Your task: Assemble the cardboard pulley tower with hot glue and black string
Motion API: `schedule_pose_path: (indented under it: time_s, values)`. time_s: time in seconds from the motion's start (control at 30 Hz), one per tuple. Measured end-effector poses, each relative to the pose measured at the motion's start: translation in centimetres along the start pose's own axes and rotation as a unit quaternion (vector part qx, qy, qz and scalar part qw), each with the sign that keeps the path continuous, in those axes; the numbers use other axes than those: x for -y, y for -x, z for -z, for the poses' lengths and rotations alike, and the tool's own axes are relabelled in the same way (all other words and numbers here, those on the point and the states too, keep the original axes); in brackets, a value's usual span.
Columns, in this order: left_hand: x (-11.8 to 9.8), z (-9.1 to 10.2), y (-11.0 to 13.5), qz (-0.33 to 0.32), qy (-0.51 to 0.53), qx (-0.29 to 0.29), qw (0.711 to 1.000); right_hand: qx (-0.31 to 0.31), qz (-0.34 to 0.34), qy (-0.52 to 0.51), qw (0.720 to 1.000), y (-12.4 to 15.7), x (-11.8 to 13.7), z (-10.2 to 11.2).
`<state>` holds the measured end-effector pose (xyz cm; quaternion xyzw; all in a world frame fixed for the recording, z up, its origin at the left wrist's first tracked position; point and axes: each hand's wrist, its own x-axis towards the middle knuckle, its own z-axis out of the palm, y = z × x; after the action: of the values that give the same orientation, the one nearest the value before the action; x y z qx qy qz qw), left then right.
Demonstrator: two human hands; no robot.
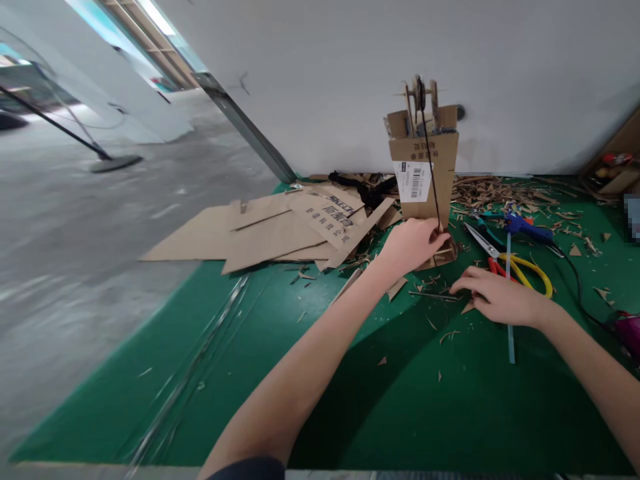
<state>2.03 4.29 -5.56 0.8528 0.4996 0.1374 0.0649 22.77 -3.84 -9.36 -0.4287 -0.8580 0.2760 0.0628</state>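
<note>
A cardboard tower (447,173) stands upright by the wall, with a pulley wheel (420,93) between cardboard supports on top. From the wheel a black cord (431,157) runs down the tower's front. My left hand (413,245) is at the tower's foot, its thumb and fingers closed on the cord. Some of the base is hidden behind that hand. My right hand (500,297) is low over the green table, fingers bent and apart. Its fingertips are at the right end of a thin dark metal rod (433,295); whether they touch it I cannot tell.
Scissors (530,270) and a blue glue gun (530,230) with a cable lie on the right, beside a glue stick (511,343). Flat cardboard sheets (270,233) are piled on the left, overhanging the green table (240,387). Cardboard scraps (500,197) line the wall.
</note>
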Motion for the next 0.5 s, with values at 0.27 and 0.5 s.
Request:
schedule_pose_path:
  time_s: [0.27,0.5]
  values:
    - [1.4,0.4,-0.2,-0.063,0.028,0.099,0.993,-0.183,-0.104,-0.050,0.976,-2.9,1.3,0.1]
    - [1.7,0.1,-0.6,-0.072,0.027,0.099,0.992,-0.213,-0.196,0.229,0.930,-7.5,3.8,-1.3]
